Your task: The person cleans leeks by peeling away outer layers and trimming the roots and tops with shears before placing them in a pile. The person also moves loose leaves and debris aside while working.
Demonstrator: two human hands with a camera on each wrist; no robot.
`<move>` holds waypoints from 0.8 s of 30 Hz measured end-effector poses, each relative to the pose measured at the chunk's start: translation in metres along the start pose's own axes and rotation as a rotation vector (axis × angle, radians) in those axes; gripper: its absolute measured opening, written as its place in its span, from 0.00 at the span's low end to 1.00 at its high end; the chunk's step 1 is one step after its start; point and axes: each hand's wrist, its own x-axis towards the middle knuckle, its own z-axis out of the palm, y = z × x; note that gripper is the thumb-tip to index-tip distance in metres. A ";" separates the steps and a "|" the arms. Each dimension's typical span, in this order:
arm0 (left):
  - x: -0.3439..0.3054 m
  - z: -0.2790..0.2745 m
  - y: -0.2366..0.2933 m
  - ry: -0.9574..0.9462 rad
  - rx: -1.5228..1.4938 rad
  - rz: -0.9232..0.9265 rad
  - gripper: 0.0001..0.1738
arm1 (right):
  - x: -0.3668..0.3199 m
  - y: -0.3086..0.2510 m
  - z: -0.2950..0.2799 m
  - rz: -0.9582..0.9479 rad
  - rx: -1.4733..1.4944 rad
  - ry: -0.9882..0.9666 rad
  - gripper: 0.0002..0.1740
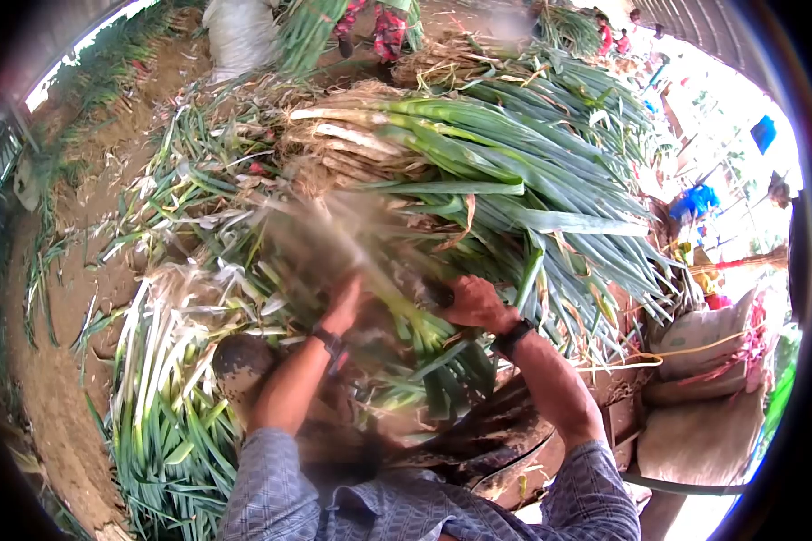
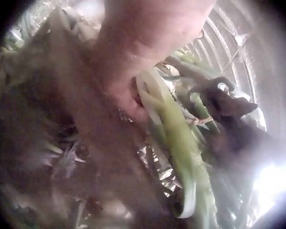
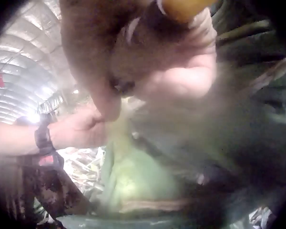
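In the head view my left hand (image 1: 345,302) grips a green onion stalk (image 1: 392,293), its pale root end blurred toward the upper left and its leaves fanning down to the right. The left wrist view shows the fingers of the left hand (image 2: 133,62) curled round the split pale-green stalk (image 2: 176,129). My right hand (image 1: 480,304) is close to the stalk on its right side. In the right wrist view the right hand (image 3: 181,76) is curled round a dark thing with a yellow-orange end (image 3: 186,8); I cannot tell what kind it is.
A big heap of long green onions (image 1: 523,171) lies ahead, roots to the left. More trimmed, white-stemmed green onions (image 1: 167,361) lie at lower left. Peeled leaf scraps (image 1: 198,212) cover the ground. A white sack (image 1: 241,41) stands ahead, and brown sacks (image 1: 704,397) are at right.
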 end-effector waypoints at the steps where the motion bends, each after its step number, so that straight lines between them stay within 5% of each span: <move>1: 0.000 0.001 0.002 0.024 0.019 -0.001 0.17 | -0.001 -0.001 -0.004 0.001 0.018 -0.001 0.31; 4: 0.010 -0.022 0.013 0.001 0.812 0.488 0.14 | -0.006 -0.005 -0.013 0.029 0.019 -0.066 0.31; 8: -0.007 -0.026 0.041 0.384 1.019 0.796 0.14 | -0.014 0.000 -0.018 0.074 -0.047 -0.223 0.32; 9: 0.004 -0.034 0.040 0.467 1.101 0.659 0.15 | -0.016 0.004 -0.018 0.071 -0.048 -0.245 0.32; 12: 0.001 -0.008 0.032 0.300 0.917 0.774 0.16 | -0.028 -0.005 -0.031 0.062 -0.021 -0.207 0.30; 14: -0.001 0.008 0.027 0.185 1.000 0.531 0.15 | -0.033 -0.010 -0.038 0.053 -0.004 -0.190 0.30; 18: 0.040 -0.016 0.020 0.319 0.780 0.627 0.18 | -0.035 -0.011 -0.040 0.024 0.008 -0.158 0.30; 19: 0.050 -0.019 0.024 0.334 0.483 0.556 0.19 | -0.037 -0.012 -0.039 0.015 0.007 -0.144 0.30; 24: 0.047 -0.006 0.054 0.341 0.303 0.198 0.12 | -0.032 -0.008 -0.031 -0.041 0.013 -0.046 0.30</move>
